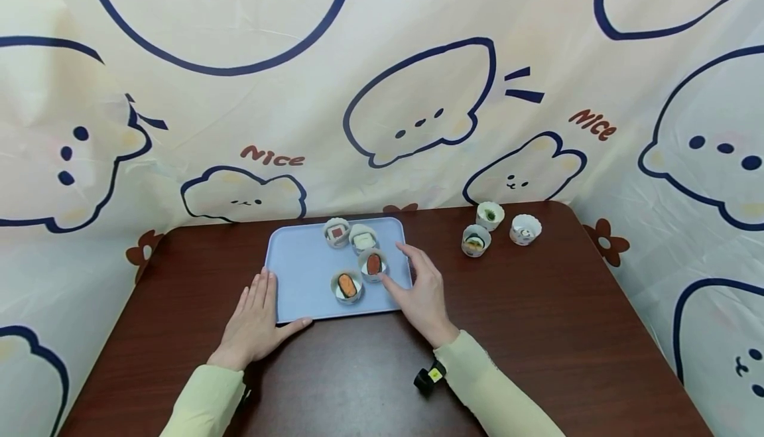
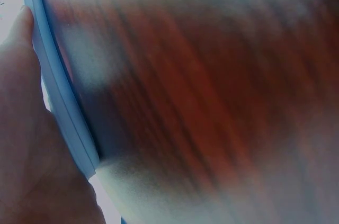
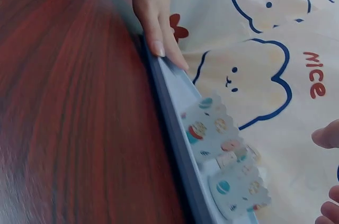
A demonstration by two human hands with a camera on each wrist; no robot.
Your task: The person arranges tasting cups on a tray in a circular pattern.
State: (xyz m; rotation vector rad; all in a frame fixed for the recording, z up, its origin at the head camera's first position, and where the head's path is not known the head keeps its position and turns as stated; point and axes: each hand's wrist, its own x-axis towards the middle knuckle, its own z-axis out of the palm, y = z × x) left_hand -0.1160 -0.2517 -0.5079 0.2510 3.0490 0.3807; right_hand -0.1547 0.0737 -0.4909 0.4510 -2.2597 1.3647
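A light-blue tray (image 1: 298, 278) lies on the table, bearing several small paper cups of sushi. My left hand (image 1: 253, 324) rests at its front left corner with straight fingers along the left side and the thumb by the front edge. Over the right edge of the tray is my right hand (image 1: 422, 291), its thumb and fingers spread apart. The cup with a red-topped piece (image 1: 373, 264) sits right beside that thumb. Nearer the front stands a cup with an orange-topped piece (image 1: 347, 286). Farther back are a cup with a whitish piece (image 1: 363, 238) and a pink-centred roll cup (image 1: 337, 232).
Off the tray, at the back right of the brown table (image 1: 537, 331), stand a cup with a green-centred piece (image 1: 490, 215), another sushi cup (image 1: 475, 243) and a white patterned cup (image 1: 525, 231). A cream cloth (image 1: 418, 185) with cartoon drawings hangs behind and beside the table.
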